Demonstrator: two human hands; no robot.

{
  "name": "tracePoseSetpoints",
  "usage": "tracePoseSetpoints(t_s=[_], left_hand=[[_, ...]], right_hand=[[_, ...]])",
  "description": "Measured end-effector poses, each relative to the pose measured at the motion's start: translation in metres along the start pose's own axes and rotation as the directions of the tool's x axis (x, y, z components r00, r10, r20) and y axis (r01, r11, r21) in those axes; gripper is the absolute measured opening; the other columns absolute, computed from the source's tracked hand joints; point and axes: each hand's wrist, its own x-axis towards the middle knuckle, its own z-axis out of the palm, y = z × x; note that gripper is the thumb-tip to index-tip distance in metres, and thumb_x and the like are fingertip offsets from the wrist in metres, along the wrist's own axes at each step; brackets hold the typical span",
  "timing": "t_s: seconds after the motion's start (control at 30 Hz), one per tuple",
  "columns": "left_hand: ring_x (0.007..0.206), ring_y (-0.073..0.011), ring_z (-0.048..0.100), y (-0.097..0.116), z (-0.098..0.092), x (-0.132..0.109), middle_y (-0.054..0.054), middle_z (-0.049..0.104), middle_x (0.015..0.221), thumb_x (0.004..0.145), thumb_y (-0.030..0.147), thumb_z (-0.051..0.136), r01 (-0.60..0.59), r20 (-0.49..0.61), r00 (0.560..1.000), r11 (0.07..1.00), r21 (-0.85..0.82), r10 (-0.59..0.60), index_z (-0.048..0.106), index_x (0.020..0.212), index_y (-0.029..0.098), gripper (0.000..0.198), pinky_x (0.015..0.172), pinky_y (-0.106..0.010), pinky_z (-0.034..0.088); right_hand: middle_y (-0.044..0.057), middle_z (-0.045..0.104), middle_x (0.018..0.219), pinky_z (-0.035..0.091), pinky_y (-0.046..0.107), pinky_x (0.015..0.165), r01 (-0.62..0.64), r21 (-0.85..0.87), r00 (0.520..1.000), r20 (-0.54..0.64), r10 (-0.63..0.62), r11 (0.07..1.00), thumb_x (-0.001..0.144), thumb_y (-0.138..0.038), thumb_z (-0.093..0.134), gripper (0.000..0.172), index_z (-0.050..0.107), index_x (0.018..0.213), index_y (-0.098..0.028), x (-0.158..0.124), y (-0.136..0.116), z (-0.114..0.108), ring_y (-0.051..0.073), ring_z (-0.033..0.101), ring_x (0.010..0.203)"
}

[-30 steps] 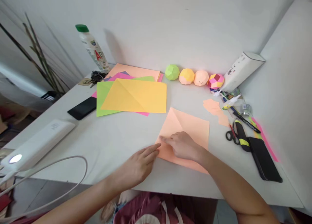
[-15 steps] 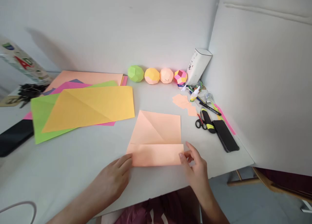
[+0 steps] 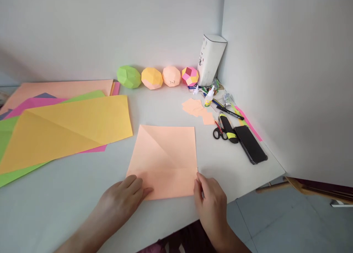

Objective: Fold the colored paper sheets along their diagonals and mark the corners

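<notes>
A peach sheet of paper (image 3: 165, 150) lies on the table in front of me. A diagonal crease runs across its upper part, and a faint line crosses it nearer to me. At the near left corner my left hand (image 3: 122, 196) grips the sheet, fingers curled together and thumb lying on the paper. The right edge is pinched between thumb and forefinger of my right hand (image 3: 211, 201), close to the near right corner. The undersides of the fingers are hidden.
Coloured sheets lie at left, a yellow sheet (image 3: 71, 128) on top. Faceted paper balls, one of them green (image 3: 128, 76), line the wall. At right are peach scraps (image 3: 193, 107), a glue bottle (image 3: 209, 97), scissors (image 3: 220, 133), a cutter (image 3: 228, 128) and a phone (image 3: 250, 144).
The view has shifted to the right and the paper appears nearer. The distinct edge of the near strip now shows only as a faint line. My right forefinger has come down onto the sheet's edge.
</notes>
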Motion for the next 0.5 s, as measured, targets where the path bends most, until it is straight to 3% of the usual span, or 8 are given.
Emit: tracePoseSetpoints(t_s=[0.23,0.4,0.5], left_hand=[[0.055,-0.0164,0.045,-0.002,0.004,0.003,0.001,0.044,0.058,0.097,0.016,0.039,0.016,0.026,1.0,0.998,-0.054,-0.014,0.048,0.062,0.019,0.037,0.05,-0.032,0.028],[0.059,-0.0171,0.052,0.0,0.005,0.006,0.001,0.053,0.064,0.101,0.029,0.029,0.108,0.106,0.989,0.99,-0.087,-0.099,0.054,0.101,0.016,0.028,0.05,-0.03,0.034],[0.055,-0.0184,0.052,0.0,0.008,0.012,0.001,0.054,0.061,0.1,0.033,0.028,0.099,0.188,0.978,0.993,-0.059,-0.086,0.055,0.093,0.018,0.031,0.047,-0.03,0.031]], right_hand=[[0.0,0.048,0.056,0.031,0.027,0.051,0.055,-0.054,0.996,0.075,-0.05,0.997,0.092,-0.008,0.043,0.026,0.067,0.101,-0.008,0.0,-0.003,-0.002,0.014,0.044,0.056],[0.001,0.048,0.058,0.03,0.028,0.05,0.08,-0.078,0.99,0.126,-0.07,0.994,0.092,-0.007,0.042,0.029,0.066,0.108,-0.006,0.001,-0.003,-0.003,0.014,0.043,0.057],[0.001,0.047,0.059,0.031,0.028,0.05,0.096,-0.109,0.984,0.16,-0.078,0.989,0.091,-0.006,0.042,0.03,0.065,0.111,-0.006,0.001,-0.003,-0.004,0.015,0.043,0.057]])
